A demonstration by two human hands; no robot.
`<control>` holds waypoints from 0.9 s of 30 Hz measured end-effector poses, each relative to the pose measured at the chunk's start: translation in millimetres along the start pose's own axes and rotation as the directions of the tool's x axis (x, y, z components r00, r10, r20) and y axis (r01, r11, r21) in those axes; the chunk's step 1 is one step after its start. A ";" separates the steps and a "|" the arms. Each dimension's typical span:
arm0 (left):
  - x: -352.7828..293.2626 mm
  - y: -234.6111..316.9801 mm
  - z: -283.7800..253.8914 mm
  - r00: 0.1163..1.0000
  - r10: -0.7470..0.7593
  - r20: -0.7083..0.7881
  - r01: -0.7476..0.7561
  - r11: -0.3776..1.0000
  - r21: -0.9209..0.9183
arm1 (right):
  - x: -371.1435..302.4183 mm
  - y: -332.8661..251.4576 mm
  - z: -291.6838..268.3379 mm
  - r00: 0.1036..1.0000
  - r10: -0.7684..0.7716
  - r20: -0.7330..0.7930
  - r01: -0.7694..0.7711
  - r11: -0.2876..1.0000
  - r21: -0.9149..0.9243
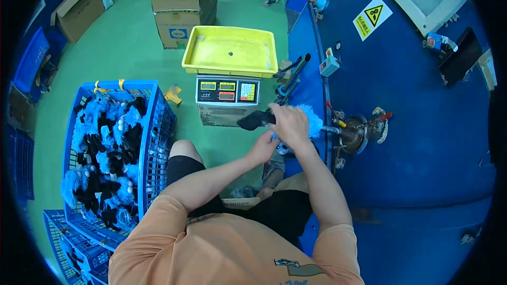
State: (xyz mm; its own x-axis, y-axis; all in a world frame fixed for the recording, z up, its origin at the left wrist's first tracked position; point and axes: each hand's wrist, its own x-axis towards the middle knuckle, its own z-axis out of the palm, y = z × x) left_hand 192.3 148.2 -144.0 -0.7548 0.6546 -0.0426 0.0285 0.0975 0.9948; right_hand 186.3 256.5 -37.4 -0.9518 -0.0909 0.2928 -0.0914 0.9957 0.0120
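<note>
A blue furry plush toy skin with black parts (253, 121) is between my two hands, in front of a blue machine wall. My right hand (291, 125) is wrapped over its middle from above; a black limb sticks out to the left, and blue fur shows on the right. Below it, my left hand (262, 149) has its fingers closed against the toy's lower edge; its fingertips are partly hidden. On its right the blue fur meets a metal nozzle (331, 130) that comes out of the machine. Whether the nozzle goes inside the toy is hidden.
At my left stands a blue plastic basket (141, 158) heaped with blue and black plush pieces. A digital scale (227, 97) ahead carries a yellow tray (232, 67). Cardboard boxes (177, 27) stand beyond. The machine wall (412, 153) holds valves and a yellow warning sign (373, 18).
</note>
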 end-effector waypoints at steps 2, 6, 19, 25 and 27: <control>18.4 -0.8 -6.9 0.997 -0.032 0.076 0.036 0.998 -0.051 | -4.5 11.8 3.1 0.996 -0.034 -0.085 0.027 0.997 -0.077; 2.6 12.8 -32.2 0.996 -0.005 0.088 0.031 0.952 -0.305 | -31.7 47.5 3.9 0.992 0.075 -0.104 -0.095 0.975 -0.203; 45.7 66.4 -48.0 0.989 -0.066 -0.132 0.068 0.998 0.009 | -52.8 63.1 1.5 0.974 0.179 -0.140 -0.203 0.962 -0.180; 57.5 85.9 -54.0 0.989 0.111 -0.094 -0.090 0.975 0.204 | -45.9 60.8 1.4 0.971 0.157 -0.178 -0.189 0.965 -0.182; 55.9 99.0 -54.9 0.998 0.041 -0.037 -0.036 0.992 0.118 | -45.1 60.0 0.5 0.977 0.138 -0.162 -0.167 0.969 -0.182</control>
State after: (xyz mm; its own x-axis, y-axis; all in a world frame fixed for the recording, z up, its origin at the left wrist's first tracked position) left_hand 117.0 153.3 -42.8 -0.7767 0.6299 0.0017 0.1328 0.1611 0.9780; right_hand 223.7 320.4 -50.4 -0.8951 0.0511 0.4428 0.1238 0.9828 0.1367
